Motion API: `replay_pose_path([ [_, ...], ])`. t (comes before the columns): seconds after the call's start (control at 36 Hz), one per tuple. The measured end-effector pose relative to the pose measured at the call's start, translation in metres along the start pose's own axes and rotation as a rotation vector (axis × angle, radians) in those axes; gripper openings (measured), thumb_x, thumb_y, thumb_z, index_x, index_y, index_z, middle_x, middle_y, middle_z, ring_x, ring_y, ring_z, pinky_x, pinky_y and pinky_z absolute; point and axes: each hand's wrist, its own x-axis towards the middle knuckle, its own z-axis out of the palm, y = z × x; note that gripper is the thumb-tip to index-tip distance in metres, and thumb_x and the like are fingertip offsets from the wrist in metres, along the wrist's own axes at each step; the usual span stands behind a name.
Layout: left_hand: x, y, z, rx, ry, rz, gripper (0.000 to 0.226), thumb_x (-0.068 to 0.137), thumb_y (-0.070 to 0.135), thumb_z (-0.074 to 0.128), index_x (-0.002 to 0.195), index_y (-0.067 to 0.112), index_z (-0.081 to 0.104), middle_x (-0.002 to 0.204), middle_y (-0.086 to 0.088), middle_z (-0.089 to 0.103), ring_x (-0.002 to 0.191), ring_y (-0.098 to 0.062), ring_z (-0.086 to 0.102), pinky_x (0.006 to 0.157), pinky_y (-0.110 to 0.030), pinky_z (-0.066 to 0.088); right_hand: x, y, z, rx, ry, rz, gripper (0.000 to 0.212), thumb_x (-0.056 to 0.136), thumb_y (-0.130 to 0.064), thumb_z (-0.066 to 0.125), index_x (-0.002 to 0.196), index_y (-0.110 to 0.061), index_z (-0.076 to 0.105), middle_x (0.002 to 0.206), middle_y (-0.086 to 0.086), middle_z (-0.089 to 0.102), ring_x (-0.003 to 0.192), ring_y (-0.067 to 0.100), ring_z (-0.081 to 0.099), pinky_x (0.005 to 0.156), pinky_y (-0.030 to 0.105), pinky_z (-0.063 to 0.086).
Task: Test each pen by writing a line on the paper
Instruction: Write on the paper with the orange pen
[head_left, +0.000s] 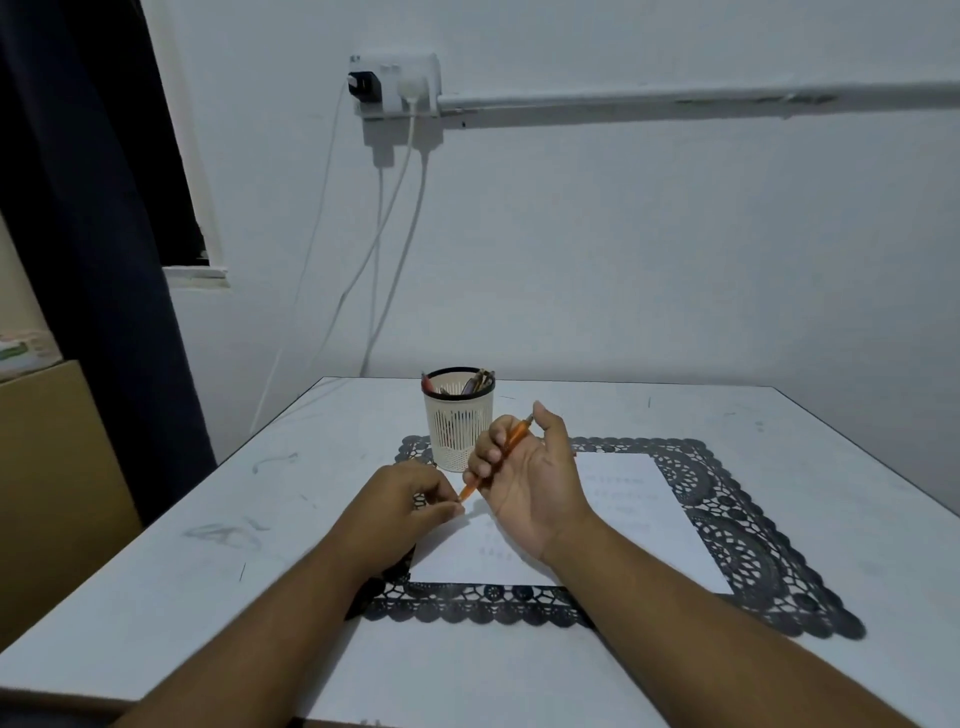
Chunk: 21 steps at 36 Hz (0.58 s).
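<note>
The right hand (524, 467) grips an orange pen (496, 457) in curled fingers, raised above the paper (649, 519), tip slanting toward 7 o'clock. The left hand (410, 501) pinches at that tip, perhaps a cap; this cannot be told. The pen cup (458, 423) stands at 12 o'clock on the counter (208, 545). Step in hand: readying a pen. Next, the tip must come down to the paper.

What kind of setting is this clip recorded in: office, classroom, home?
Most likely a plain room at home used as a desk corner, though that is a guess. A white table stands against a bare wall, with a lace mat, a pen holder and a wall socket with chargers plugged in.
</note>
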Motion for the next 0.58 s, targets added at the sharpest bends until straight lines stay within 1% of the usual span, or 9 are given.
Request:
replay_pose_path([
  [0.08,0.002,-0.002,-0.001,-0.003,0.012,0.027,0.011,0.086,0.02,0.081,0.078,0.025,0.076,0.086,0.021,0.067,0.085,-0.006,0.063,0.075,-0.02,0.048,-0.002,-0.001,-0.001,-0.14,0.043,-0.027,0.043,0.107,-0.041,0.041,0.078,-0.012,0.055,0.075,0.01,0.053,0.071,0.023,0.053,0.08,0.04,0.05],
  [0.14,0.002,-0.004,-0.002,0.009,0.031,0.033,0.012,0.087,0.022,0.08,0.078,0.028,0.075,0.085,0.021,0.067,0.084,-0.006,0.062,0.073,-0.018,0.046,-0.004,0.001,-0.001,-0.4,0.085,-0.044,0.039,0.108,-0.032,0.043,0.08,-0.012,0.062,0.082,0.01,0.062,0.081,0.023,0.059,0.085,0.042,0.051],
  [0.22,0.001,-0.005,-0.003,0.022,0.06,0.051,0.013,0.087,0.02,0.08,0.078,0.027,0.074,0.085,0.022,0.067,0.084,-0.006,0.062,0.07,-0.013,0.042,-0.006,0.005,-0.003,-0.746,0.11,-0.014,0.028,0.107,-0.027,0.051,0.09,-0.012,0.067,0.09,0.008,0.068,0.084,0.022,0.061,0.078,0.038,0.052],
  [0.31,0.001,-0.005,-0.006,0.035,0.066,0.068,0.013,0.087,0.017,0.08,0.079,0.025,0.074,0.085,0.026,0.066,0.084,-0.002,0.061,0.069,-0.009,0.039,-0.007,0.003,0.001,-0.718,0.06,0.076,0.027,0.109,-0.019,0.049,0.097,-0.003,0.066,0.086,0.016,0.067,0.075,0.023,0.063,0.075,0.039,0.055],
  [0.36,0.001,-0.012,-0.009,0.078,0.039,0.041,0.006,0.086,0.022,0.081,0.086,0.026,0.077,0.081,0.024,0.065,0.084,0.003,0.059,0.072,-0.008,0.039,-0.005,0.0,-0.001,-0.691,0.072,0.098,0.021,0.107,-0.011,0.051,0.1,0.002,0.066,0.087,0.02,0.068,0.078,0.028,0.066,0.084,0.045,0.058],
  [0.42,0.0,-0.026,-0.011,0.162,-0.027,-0.029,0.02,0.083,0.038,0.082,0.101,0.033,0.077,0.09,0.021,0.066,0.091,0.002,0.058,0.084,-0.021,0.046,-0.003,-0.002,-0.008,-0.704,0.082,0.11,0.011,0.101,-0.001,0.057,0.098,0.003,0.068,0.088,0.022,0.07,0.083,0.031,0.067,0.092,0.047,0.057],
  [0.44,-0.001,-0.034,-0.012,0.197,-0.073,-0.079,0.032,0.079,0.05,0.078,0.108,0.037,0.075,0.099,0.019,0.067,0.099,-0.002,0.059,0.092,-0.03,0.049,-0.003,-0.002,-0.011,-0.717,0.081,0.126,0.009,0.098,0.004,0.06,0.096,0.002,0.068,0.089,0.023,0.069,0.083,0.031,0.067,0.091,0.046,0.058],
  [0.5,-0.003,-0.044,-0.014,0.24,-0.155,-0.143,0.053,0.075,0.068,0.062,0.12,0.043,0.071,0.118,0.02,0.068,0.116,-0.01,0.056,0.106,-0.044,0.044,-0.003,-0.001,-0.015,-0.753,0.074,0.17,0.011,0.093,0.012,0.06,0.094,0.003,0.065,0.087,0.023,0.068,0.077,0.028,0.067,0.084,0.04,0.06],
  [0.58,-0.001,-0.048,-0.015,0.307,-0.197,-0.14,0.045,0.09,0.059,0.062,0.132,0.043,0.065,0.141,0.024,0.057,0.134,-0.013,0.041,0.116,-0.048,0.03,-0.004,0.002,-0.016,-0.779,0.041,0.203,0.016,0.09,0.017,0.059,0.089,0.002,0.064,0.081,0.022,0.067,0.07,0.026,0.067,0.075,0.035,0.06],
])
